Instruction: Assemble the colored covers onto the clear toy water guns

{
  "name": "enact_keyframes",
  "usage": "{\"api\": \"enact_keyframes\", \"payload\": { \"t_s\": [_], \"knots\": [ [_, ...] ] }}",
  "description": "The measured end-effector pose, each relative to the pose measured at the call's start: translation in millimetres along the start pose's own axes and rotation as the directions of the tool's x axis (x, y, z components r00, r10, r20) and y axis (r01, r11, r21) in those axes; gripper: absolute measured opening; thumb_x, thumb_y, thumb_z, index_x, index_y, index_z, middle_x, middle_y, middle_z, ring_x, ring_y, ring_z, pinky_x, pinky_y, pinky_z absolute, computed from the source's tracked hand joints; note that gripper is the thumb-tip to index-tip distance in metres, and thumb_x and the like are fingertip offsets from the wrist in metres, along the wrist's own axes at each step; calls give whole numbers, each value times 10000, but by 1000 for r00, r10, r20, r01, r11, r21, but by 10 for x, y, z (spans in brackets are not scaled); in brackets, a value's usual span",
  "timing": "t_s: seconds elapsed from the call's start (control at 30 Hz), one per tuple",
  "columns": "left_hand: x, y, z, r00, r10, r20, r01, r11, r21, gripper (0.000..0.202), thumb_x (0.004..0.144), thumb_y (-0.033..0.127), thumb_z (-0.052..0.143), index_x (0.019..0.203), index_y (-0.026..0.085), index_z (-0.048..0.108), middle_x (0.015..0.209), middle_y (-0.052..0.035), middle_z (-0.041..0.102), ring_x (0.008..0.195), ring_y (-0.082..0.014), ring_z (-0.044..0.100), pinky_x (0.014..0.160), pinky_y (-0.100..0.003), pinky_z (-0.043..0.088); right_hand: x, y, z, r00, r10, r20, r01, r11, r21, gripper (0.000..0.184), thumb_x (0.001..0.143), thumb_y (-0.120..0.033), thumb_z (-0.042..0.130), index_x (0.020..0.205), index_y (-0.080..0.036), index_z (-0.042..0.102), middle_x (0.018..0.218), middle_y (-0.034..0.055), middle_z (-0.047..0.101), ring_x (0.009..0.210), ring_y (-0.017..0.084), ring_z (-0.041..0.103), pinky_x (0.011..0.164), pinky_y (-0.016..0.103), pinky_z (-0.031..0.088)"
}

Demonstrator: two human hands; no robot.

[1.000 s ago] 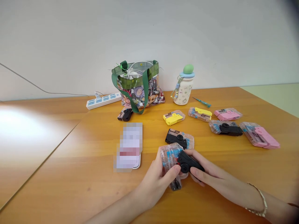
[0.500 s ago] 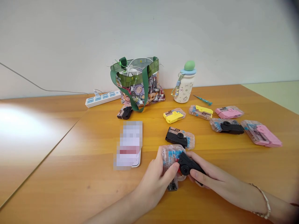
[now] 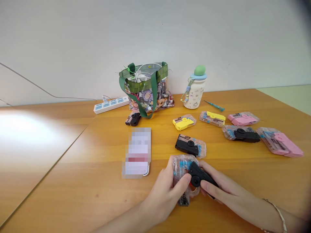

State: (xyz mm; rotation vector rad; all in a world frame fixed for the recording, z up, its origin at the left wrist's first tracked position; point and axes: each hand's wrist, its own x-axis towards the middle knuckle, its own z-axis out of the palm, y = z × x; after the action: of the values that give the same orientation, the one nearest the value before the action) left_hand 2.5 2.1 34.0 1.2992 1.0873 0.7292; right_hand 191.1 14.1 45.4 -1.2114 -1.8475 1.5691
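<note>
Between the left hand (image 3: 164,194) and the right hand (image 3: 224,195) sits a clear blister pack (image 3: 181,170) with blue parts inside, a black plastic case (image 3: 199,174) with a round hub pressed against it. The left hand is clenched around the pack, and the right hand grips the black case. Whether the case is joined to the pack or coming away from it cannot be told. If the grip loosens or the plastic flexes, the case could likely spring free and small pieces could spill onto the bench (image 3: 73,168). A sharp pull could also knock the black-cased pack (image 3: 190,145) lying just ahead of the hands. Farther ahead lie 5 more packs in yellow, black and pink, a small black piece (image 3: 133,119), a clear printed bag (image 3: 147,89) holding white cables, and a teal screwdriver (image 3: 214,105). Left of the hands lies a blurred flat object (image 3: 137,153).
</note>
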Motion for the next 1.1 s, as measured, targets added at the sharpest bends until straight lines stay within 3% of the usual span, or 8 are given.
{"api": "enact_keyframes", "payload": {
  "t_s": [0.2,0.3,0.57,0.8,0.93,1.1],
  "knots": [
    [-16,7,-11,1000,24,14,-24,999,26,251,902,411,451,1001,181,457,866,-46,601,766,-185,573,675,-279,466,-3,-41,-19,999,-54,-7,54,998,-45,426,898,-496,416,1216,-247,551,1009,63,650,961,257,598,832,368,503],
    [-25,20,-27,998,68,5,-68,989,128,265,909,408,452,1045,183,486,956,-65,629,854,-212,582,736,-294,450,4,-36,-46,997,-78,-17,75,991,-106,382,918,-454,403,1208,-243,536,927,51,641,902,244,598,883,391,469],
    [-55,92,-59,973,229,-1,-222,946,234,271,951,378,379,1105,210,527,1117,-55,601,1046,-220,528,891,-302,387,14,43,-47,979,-177,-104,161,976,-147,317,923,-416,424,1179,-267,535,1057,50,620,998,240,568,871,351,471],
    [-17,115,-79,981,118,153,-154,956,249,402,920,352,454,1279,188,382,1246,-87,550,1182,-251,472,946,-344,399,24,42,-7,989,-101,-111,109,992,68,388,940,-450,378,1252,-241,478,1234,65,562,1155,230,500,954,334,437],
    [-7,8,-59,976,175,128,-208,923,323,377,896,322,479,1244,198,410,1233,-81,559,1150,-263,501,920,-368,433,6,72,51,981,-180,-76,182,983,25,400,963,-402,342,1318,-224,391,1336,82,476,1265,218,397,1018,343,377],
    [3,-53,-65,982,141,123,-176,920,351,401,900,362,459,1266,212,401,1080,-61,643,1042,-255,577,840,-348,484,6,15,-24,961,-276,-3,275,959,-74,375,951,-365,389,1287,-198,409,1231,96,544,1112,209,514,953,342,416]
  ]
}}
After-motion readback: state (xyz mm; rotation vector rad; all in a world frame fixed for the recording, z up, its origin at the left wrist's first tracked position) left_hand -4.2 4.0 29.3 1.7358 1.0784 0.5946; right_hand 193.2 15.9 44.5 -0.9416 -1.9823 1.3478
